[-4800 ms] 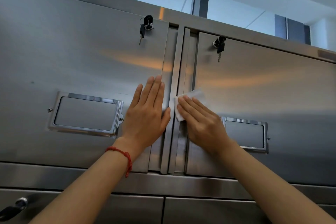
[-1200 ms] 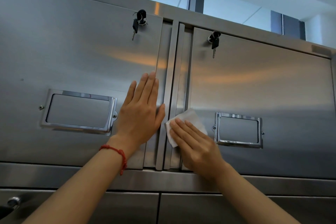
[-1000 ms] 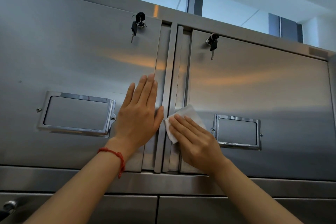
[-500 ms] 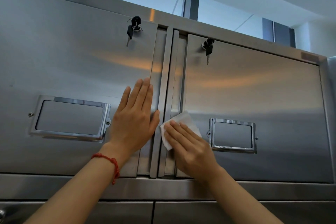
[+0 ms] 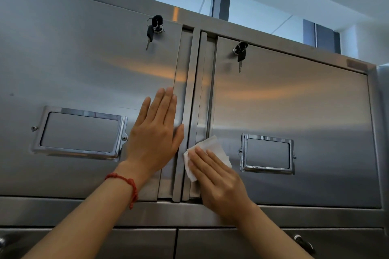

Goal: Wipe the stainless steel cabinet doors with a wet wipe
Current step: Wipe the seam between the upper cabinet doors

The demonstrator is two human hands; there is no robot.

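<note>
Head view, looking up at a brushed stainless steel wall cabinet. Right hand (image 5: 219, 181) lies flat with straight fingers spread over a crumpled white wet wipe (image 5: 207, 154), pressing it against the inner edge of the right-hand stainless steel cabinet door (image 5: 294, 101), low down, just beside the vertical steel handle strip (image 5: 203, 94) and left of the chrome-framed label holder (image 5: 267, 153). No pinch: the grip here is palm-and-finger pressure only. Left hand (image 5: 156, 132), red cord bracelet (image 5: 126, 185) at the wrist, is open and flat on the left-hand stainless steel door (image 5: 84, 65), fingers together, thumb reaching toward its own handle strip; it appears to brace the body or hold that door steady. Black-headed keys hang in both locks, left (image 5: 152, 29) and right (image 5: 241, 52). Judgement: the step in hand is wiping the door edge and handle channel near the centre seam. To do it well, keep the fingers flat so the wipe stays under them, work in long passes along the steel's grain, and fold a corner into the recess beside the strip, where grime likely collects. Most of the right door face looks still to be covered. Work round the label holder's rim and steer clear of the dangling keys. Uneven pressure may leave streaks.
</note>
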